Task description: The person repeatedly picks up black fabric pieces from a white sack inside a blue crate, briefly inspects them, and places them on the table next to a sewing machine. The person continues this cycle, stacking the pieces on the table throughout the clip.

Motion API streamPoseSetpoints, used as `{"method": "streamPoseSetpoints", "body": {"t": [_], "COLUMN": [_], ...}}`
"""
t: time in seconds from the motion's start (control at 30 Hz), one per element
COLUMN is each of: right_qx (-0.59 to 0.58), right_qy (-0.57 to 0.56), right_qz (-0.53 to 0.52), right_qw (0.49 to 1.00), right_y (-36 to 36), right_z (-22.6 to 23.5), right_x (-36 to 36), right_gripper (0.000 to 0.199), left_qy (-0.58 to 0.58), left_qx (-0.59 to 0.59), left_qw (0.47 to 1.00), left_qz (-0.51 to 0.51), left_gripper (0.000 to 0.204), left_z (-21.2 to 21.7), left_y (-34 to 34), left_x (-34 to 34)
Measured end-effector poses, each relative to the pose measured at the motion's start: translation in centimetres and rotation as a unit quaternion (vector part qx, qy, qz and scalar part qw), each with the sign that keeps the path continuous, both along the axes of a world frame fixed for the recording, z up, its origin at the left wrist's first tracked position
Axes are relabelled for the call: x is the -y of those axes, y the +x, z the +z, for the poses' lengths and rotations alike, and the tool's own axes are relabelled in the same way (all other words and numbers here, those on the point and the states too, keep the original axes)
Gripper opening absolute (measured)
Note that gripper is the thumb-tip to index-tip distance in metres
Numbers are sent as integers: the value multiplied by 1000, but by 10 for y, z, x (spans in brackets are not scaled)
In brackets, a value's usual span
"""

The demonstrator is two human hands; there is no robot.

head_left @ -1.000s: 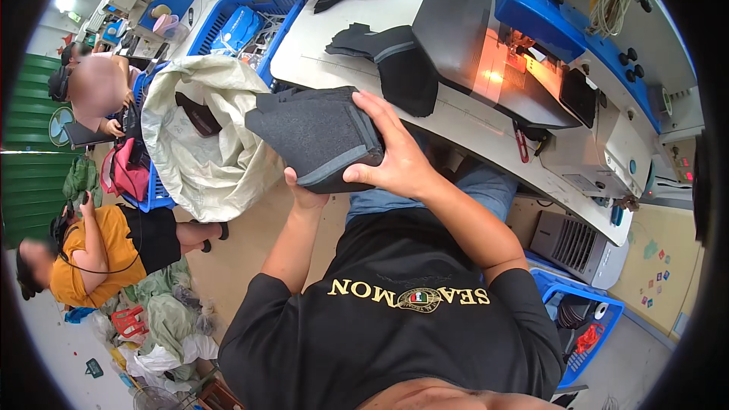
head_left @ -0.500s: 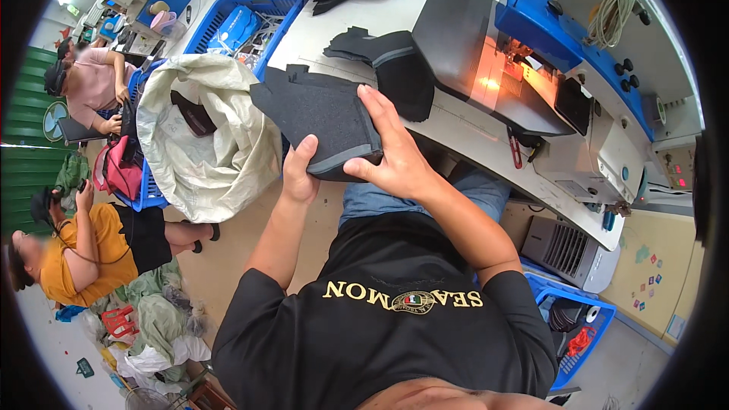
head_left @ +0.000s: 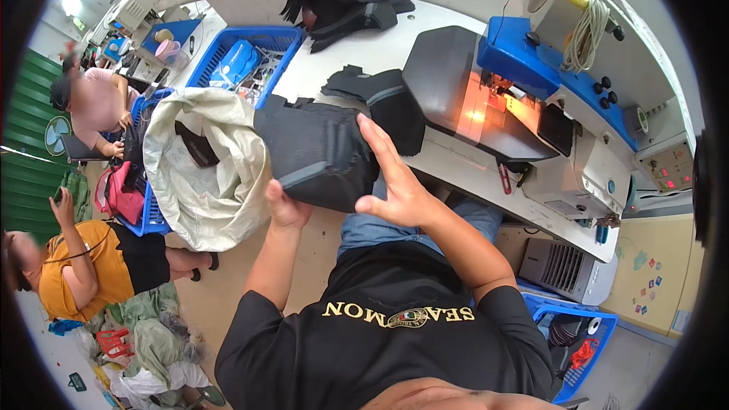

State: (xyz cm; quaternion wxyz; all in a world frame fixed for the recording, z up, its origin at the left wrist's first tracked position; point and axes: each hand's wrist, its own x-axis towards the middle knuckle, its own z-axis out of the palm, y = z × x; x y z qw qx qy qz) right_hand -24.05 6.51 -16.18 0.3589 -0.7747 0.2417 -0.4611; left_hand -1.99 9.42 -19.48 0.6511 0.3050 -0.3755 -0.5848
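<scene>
A stack of black fabric pieces (head_left: 315, 140) with a grey strip is between my two hands, above the floor and in front of the sewing table. My left hand (head_left: 288, 209) grips its lower left edge, the thumb on top and the other fingers hidden beneath. Along its right edge, my right hand (head_left: 395, 190) braces the pieces with fingers stretched and thumb at the lower corner. More black fabric pieces (head_left: 399, 110) lie on the white table (head_left: 463, 156), left of the sewing machine (head_left: 520, 53) with its lit needle area.
An off-white sack (head_left: 235, 209) with a dark piece inside stands open at left, close to the stack. Behind it is a blue basket (head_left: 292, 38). A black fabric pile (head_left: 353, 0) lies at the table's far end. Two people are at left; another blue basket (head_left: 588, 357) is lower right.
The stack has tilted and shifted slightly down, showing more of its folded lower side. My right thumb has slid off the top to the corner. The view has turned a little.
</scene>
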Motion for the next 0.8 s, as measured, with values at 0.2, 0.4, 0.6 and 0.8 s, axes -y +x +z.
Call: {"method": "streamPoseSetpoints", "body": {"t": [0.2,0.4,0.6,0.8], "right_qx": [-114,-237,-294,-307], "right_qy": [-9,-70,-137,-160], "right_qz": [-110,-277,-322,-348], "right_qw": [987,929,889,871], "right_y": [-41,-98,-118,-115], "right_z": [-29,-90,-133,-140], "right_x": [-16,-9,-3,-4], "right_gripper": [61,34,26,27], "left_qy": [-114,-170,-144,-110], "left_qx": [-85,-103,-112,-138], "left_qw": [986,973,975,978], "left_qz": [86,115,127,107], "left_gripper": [84,74,69,61], "left_z": [43,119,150,132], "left_y": [24,17,-11,-35], "left_x": [47,110,167,217]}}
